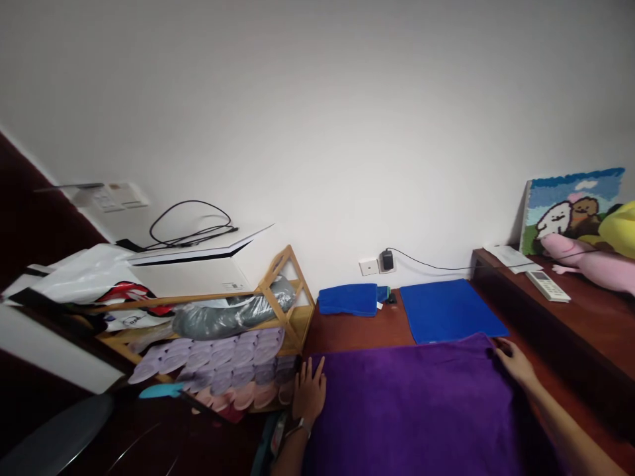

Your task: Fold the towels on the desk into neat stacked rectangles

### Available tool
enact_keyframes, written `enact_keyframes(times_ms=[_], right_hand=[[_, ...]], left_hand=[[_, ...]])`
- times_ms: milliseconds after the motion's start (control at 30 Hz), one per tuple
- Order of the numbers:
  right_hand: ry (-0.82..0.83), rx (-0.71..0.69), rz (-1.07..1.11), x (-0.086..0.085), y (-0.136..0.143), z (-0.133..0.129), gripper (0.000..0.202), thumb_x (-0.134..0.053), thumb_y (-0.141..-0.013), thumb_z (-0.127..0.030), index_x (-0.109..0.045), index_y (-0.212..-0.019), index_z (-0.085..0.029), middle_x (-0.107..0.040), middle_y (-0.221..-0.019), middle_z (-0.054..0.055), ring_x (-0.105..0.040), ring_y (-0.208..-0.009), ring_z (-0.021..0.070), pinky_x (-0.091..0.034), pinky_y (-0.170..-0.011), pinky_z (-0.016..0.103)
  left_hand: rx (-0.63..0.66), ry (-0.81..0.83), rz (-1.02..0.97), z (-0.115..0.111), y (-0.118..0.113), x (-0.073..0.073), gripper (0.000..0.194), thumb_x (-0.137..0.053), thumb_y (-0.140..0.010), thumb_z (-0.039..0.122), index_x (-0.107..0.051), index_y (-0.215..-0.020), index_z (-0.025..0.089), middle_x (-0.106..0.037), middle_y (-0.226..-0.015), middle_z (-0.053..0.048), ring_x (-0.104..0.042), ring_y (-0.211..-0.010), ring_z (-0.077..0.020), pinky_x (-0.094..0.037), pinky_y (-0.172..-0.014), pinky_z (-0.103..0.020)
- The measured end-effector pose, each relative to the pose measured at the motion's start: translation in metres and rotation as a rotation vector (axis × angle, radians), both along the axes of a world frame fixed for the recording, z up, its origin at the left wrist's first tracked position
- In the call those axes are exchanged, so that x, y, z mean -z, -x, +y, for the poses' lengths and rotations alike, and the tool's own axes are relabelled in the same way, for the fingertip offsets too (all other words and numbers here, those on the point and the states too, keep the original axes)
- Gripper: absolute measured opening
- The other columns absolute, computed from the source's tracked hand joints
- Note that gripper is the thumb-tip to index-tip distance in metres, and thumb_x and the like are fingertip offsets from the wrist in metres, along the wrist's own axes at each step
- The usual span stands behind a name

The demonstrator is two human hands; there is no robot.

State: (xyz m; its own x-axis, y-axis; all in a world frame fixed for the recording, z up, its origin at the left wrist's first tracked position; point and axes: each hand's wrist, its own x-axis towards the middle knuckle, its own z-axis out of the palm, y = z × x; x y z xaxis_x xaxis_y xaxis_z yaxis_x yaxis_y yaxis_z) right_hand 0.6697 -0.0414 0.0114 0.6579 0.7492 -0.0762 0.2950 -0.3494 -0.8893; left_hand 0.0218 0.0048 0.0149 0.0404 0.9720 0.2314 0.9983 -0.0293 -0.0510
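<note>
Though in plastic (247,316), grey bundle (203,321) visible.

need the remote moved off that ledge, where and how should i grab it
Probably pinch the remote by its long sides, mid-length, coming from above and the near side. It lies flat, long and narrow, with the paper and pink toy beyond it.
</note>
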Motion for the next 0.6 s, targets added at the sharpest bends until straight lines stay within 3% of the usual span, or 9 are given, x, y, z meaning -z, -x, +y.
enact_keyframes(times_ms=[100,200,333,400,467,600], right_hand=[[0.121,-0.065,-0.137,0.006,0.008,0.000,0.064,-0.061,-0.074,-0.050,-0.066,-0.127,-0.015,-0.077,-0.110,0.016,-0.072,-0.109,0.0357,-0.053,-0.102,0.046],[0.244,-0.111,-0.225,0.004,0.014,0.001,0.057,-0.050,-0.084,-0.044,-0.061,-0.135,-0.019,-0.075,-0.123,0.013,-0.069,-0.118,0.0301,-0.052,-0.103,0.041],[0.372,-0.049,-0.227,-0.003,0.015,0.010,0.047,-0.050,-0.089,-0.051,-0.070,-0.119,-0.021,-0.076,-0.119,0.016,-0.070,-0.116,0.0367,-0.054,-0.099,0.050],[0.392,-0.028,-0.230,-0.007,0.014,0.018,0.045,-0.050,-0.090,-0.056,-0.073,-0.110,-0.023,-0.076,-0.117,0.016,-0.070,-0.114,0.0382,-0.054,-0.096,0.052],[0.368,-0.017,-0.247,-0.012,0.013,0.026,0.045,-0.044,-0.094,-0.057,-0.071,-0.113,-0.027,-0.075,-0.123,0.013,-0.070,-0.115,0.0347,-0.054,-0.096,0.048],[0.336,0.020,-0.280,-0.021,0.013,0.037,0.052,-0.033,-0.099,-0.058,-0.064,-0.127,-0.029,-0.073,-0.128,0.011,-0.069,-0.115,0.0314,-0.054,-0.095,0.044]], left_hand=[[-0.017,0.026,0.022,-0.001,-0.003,-0.004,0.054,-0.040,-0.103,0.033,-0.046,-0.156,0.031,-0.045,-0.163,-0.012,-0.039,-0.151,-0.0337,-0.034,-0.120,-0.055],[-0.039,0.052,0.048,-0.002,-0.007,-0.007,0.054,-0.041,-0.103,0.034,-0.044,-0.157,0.035,-0.045,-0.164,-0.009,-0.038,-0.152,-0.0336,-0.034,-0.120,-0.057],[-0.031,0.059,0.096,0.002,-0.009,-0.017,0.054,-0.042,-0.102,0.034,-0.046,-0.155,0.036,-0.049,-0.160,-0.010,-0.043,-0.149,-0.0350,-0.036,-0.118,-0.057],[-0.003,0.060,0.107,0.007,-0.009,-0.025,0.052,-0.044,-0.101,0.035,-0.053,-0.152,0.032,-0.056,-0.154,-0.013,-0.050,-0.143,-0.0348,-0.036,-0.119,-0.056],[0.038,0.056,0.099,0.013,-0.010,-0.029,0.050,-0.044,-0.101,0.036,-0.059,-0.148,0.026,-0.061,-0.149,-0.015,-0.053,-0.140,-0.0338,-0.034,-0.120,-0.055],[0.025,0.059,0.059,0.019,-0.014,-0.024,0.053,-0.044,-0.102,0.039,-0.052,-0.154,0.026,-0.051,-0.159,-0.012,-0.044,-0.148,-0.0341,-0.033,-0.121,-0.054]])
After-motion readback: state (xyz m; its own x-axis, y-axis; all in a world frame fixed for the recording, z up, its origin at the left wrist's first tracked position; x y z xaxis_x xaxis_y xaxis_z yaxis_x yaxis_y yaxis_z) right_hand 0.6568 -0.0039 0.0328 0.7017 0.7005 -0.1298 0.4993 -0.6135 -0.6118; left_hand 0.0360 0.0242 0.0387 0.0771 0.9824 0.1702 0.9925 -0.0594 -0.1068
